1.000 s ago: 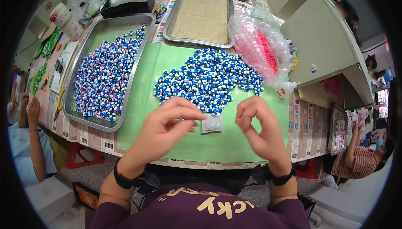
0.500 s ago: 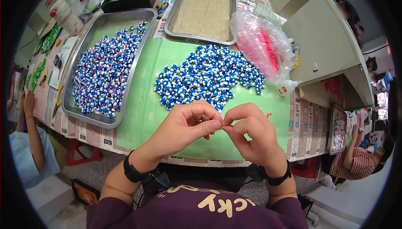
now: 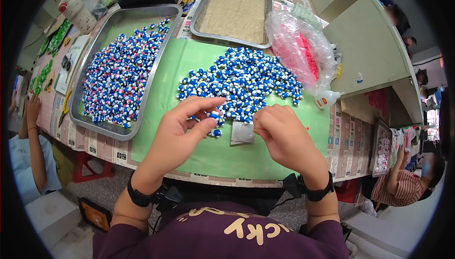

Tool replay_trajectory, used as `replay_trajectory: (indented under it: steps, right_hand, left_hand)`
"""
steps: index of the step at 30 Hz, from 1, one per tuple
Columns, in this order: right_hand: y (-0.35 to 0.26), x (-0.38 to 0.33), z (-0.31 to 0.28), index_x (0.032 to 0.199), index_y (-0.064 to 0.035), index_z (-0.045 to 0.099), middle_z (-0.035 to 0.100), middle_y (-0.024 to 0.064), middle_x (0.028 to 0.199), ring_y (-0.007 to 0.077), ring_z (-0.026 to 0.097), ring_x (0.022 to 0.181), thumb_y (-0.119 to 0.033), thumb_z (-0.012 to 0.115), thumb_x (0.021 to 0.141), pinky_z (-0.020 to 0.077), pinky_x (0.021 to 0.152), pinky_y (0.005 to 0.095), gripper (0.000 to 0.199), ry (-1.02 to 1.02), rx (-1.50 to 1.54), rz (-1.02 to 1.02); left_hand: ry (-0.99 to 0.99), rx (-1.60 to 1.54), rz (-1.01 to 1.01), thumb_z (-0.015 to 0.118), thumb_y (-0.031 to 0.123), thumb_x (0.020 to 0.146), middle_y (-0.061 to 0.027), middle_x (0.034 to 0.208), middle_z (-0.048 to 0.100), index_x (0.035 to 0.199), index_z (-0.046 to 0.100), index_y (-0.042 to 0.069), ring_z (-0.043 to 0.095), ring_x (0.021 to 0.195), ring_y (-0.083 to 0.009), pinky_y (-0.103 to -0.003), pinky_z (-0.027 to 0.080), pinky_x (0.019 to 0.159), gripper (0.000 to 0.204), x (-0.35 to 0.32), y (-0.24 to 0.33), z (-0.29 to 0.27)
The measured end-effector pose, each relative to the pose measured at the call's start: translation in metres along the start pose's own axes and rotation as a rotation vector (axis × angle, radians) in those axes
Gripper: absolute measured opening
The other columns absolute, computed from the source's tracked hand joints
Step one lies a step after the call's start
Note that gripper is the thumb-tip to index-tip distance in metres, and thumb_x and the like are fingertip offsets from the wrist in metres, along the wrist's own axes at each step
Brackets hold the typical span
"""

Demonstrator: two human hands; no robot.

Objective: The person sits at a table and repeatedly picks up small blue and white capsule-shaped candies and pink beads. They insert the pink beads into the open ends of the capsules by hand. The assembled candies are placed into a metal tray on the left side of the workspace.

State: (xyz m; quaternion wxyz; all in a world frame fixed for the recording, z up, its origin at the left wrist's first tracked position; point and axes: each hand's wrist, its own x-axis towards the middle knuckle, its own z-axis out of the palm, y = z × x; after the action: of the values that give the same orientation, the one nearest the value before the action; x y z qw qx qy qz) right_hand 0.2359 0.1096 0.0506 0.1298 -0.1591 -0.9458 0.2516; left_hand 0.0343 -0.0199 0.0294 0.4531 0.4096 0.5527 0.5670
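My left hand (image 3: 182,124) is at the near edge of a heap of small blue-and-white figure heads (image 3: 237,84). Between its curled thumb and fingers sits one blue-and-white figure head (image 3: 214,115). Another such piece lies on the green mat just below the thumb. My right hand (image 3: 280,129) hovers to the right with its fingers pinched together; whatever they hold is hidden. Between both hands lies a small whitish card (image 3: 243,132) with a glossy, clear-looking patch on it.
A metal tray (image 3: 127,135) full of similar pieces with pink bits stands left, pliers (image 3: 65,108) beside it. Behind are a lined metal tray (image 3: 232,15) and a clear bag of pink pieces (image 3: 305,53). A glue bottle (image 3: 328,99) lies right. Co-workers sit at both sides.
My hands have come apart from their meeting point, left hand to the left, right hand slightly right. The card and the figure head in my left hand now show.
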Motion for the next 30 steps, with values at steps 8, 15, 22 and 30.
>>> replay_trajectory:
  steps: [8,15,22,30]
  right_hand:
    - [-0.002,0.003,-0.001,0.078,-0.0076,0.046,0.055,0.0052,0.081,0.0258,0.053,0.081,0.007,0.059,0.072,0.0365,0.075,0.0349,0.02,-0.003,0.019,0.017]
    - [-0.023,-0.002,-0.009,0.077,-0.0067,0.044,0.06,0.006,0.089,0.0196,0.056,0.08,0.008,0.065,0.081,0.0411,0.076,0.031,0.026,0.28,0.528,0.124]
    - [-0.036,0.004,0.003,0.076,-0.0059,0.044,0.06,0.0082,0.088,0.0134,0.054,0.079,0.007,0.066,0.085,0.0442,0.07,0.0264,0.028,0.513,0.724,0.097]
    - [-0.038,0.005,0.008,0.076,-0.0068,0.045,0.062,0.0073,0.086,0.018,0.055,0.078,0.006,0.069,0.081,0.0419,0.075,0.0305,0.027,0.523,0.488,0.12]
  left_hand:
    - [0.009,-0.265,-0.084,0.064,-0.002,0.089,-0.0076,0.105,0.063,0.11,0.061,-0.003,0.065,0.092,-0.0143,-0.027,0.054,0.079,0.021,-0.003,-0.004,-0.014]
    - [-0.047,-0.39,-0.078,0.066,-0.005,0.087,-0.0094,0.107,0.064,0.108,0.06,-0.002,0.067,0.097,-0.0184,-0.028,0.055,0.082,0.022,0.005,0.004,0.009]
    - [-0.005,-0.431,0.033,0.068,-0.009,0.083,-0.0088,0.105,0.064,0.107,0.061,-0.001,0.066,0.097,-0.016,-0.028,0.056,0.084,0.026,0.006,0.007,0.035]
    - [0.032,-0.279,0.179,0.071,-0.011,0.08,-0.0092,0.102,0.063,0.102,0.064,-0.003,0.064,0.09,-0.0135,-0.025,0.055,0.08,0.024,0.003,0.009,0.04]
